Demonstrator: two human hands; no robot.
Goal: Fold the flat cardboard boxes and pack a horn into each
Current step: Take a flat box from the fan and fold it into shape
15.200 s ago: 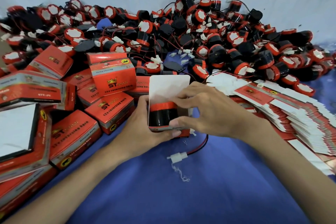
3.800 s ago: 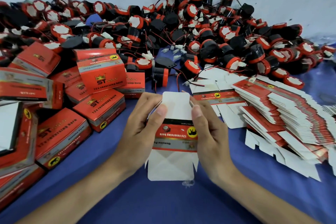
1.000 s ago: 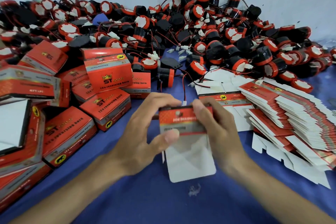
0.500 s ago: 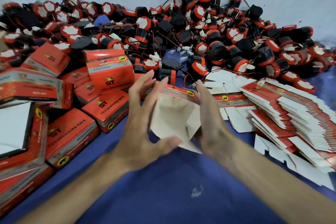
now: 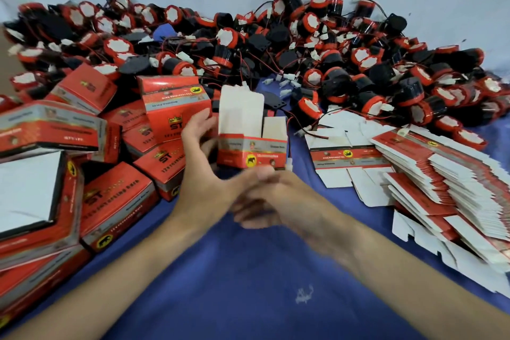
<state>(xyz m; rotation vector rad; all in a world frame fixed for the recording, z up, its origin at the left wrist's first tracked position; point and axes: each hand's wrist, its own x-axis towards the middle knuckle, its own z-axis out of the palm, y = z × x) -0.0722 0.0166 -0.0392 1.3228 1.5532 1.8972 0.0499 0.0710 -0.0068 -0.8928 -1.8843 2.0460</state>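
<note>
Box (image 5: pixel 251 146) between left fingers (image 5: pixel 197 125) and thumb (image 5: pixel 258 174)

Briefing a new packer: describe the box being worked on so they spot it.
On the blue cloth, between the closed red boxes and the flat cartons, find the left hand. It holds the box; unlike its neighbours, its white flap stands upright.

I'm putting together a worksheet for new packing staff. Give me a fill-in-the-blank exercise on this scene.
1. The left hand holds a folded box whose top flaps stand ___.
2. The cloth under everything is coloured ___.
3. The stack of flat boxes lies on the person's ___ side.

Missing words: open; blue; right.
</note>
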